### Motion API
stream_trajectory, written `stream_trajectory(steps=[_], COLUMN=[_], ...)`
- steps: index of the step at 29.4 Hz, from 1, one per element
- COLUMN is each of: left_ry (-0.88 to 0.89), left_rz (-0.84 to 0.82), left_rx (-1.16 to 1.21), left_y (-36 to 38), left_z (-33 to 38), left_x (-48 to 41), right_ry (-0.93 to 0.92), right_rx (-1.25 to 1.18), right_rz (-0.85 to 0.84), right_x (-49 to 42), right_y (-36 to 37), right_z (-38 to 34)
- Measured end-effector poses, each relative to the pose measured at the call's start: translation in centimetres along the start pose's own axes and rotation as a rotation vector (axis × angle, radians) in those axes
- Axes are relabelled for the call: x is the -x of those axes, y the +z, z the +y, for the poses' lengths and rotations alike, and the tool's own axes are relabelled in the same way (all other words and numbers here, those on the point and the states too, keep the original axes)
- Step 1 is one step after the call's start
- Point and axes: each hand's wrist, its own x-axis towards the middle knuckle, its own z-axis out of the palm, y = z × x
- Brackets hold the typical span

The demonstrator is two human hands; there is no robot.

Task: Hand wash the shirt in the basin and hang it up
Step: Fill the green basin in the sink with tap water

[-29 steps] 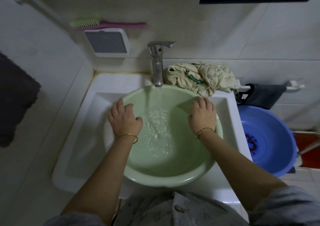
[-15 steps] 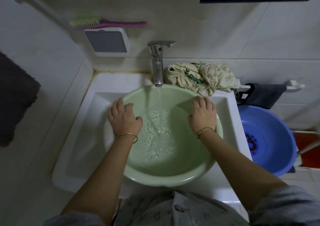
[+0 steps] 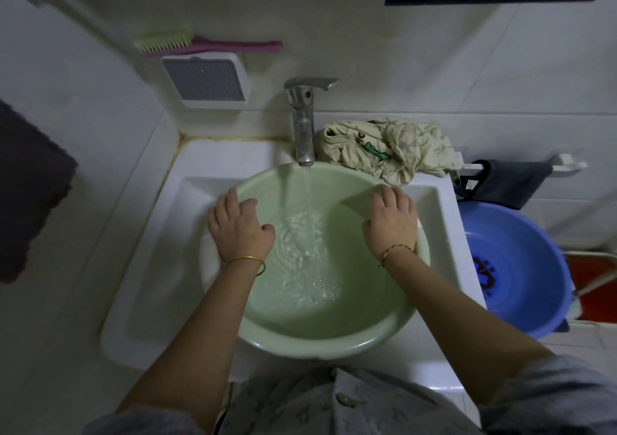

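The green basin (image 3: 327, 344) sits in the white sink (image 3: 140, 267), right under the tap (image 3: 303, 127). A thin stream of water (image 3: 307, 194) runs from the spout into the basin and ripples the shallow pool in its bottom.

The left hand (image 3: 238, 227) holds the basin's left rim. Its fingers are bent over the edge towards the outside and its thumb points inward over the water, so the rim lies between them. A thin gold bangle (image 3: 245, 262) circles that wrist. The right hand (image 3: 392, 220) holds the far right part of the rim in the same way, fingers curled over the edge and thumb on the inner side. A slim bracelet (image 3: 397, 251) is on that wrist. Neither hand has anything else in it.

The shirt (image 3: 387, 147), cream with a pale green print, lies crumpled on the back ledge of the sink, just right of the tap. It is near the right hand's fingertips, and whether it touches the basin's rim cannot be told. It is not in the water.

A blue tub (image 3: 521, 267) stands on the floor to the right of the sink. Above the tub a dark cloth (image 3: 507, 180) hangs on a white rail. On the wall behind, a green and pink brush (image 3: 200, 42) lies on top of a white box (image 3: 207, 80) with a grey ribbed face. A dark towel (image 3: 30, 194) hangs at the left edge of the view.
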Motion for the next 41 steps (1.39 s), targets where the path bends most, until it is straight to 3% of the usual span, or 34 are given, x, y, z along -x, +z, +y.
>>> stream_trajectory(steps=[41], left_ry=[-0.005], left_rz=[-0.039], left_rx=[-0.029], left_y=[-0.31], left_z=[0.1], left_x=[0.1], right_ry=[-0.01], right_rx=[0.008], right_rz=[0.007], right_x=[-0.08], right_y=[0.31], right_z=[0.11])
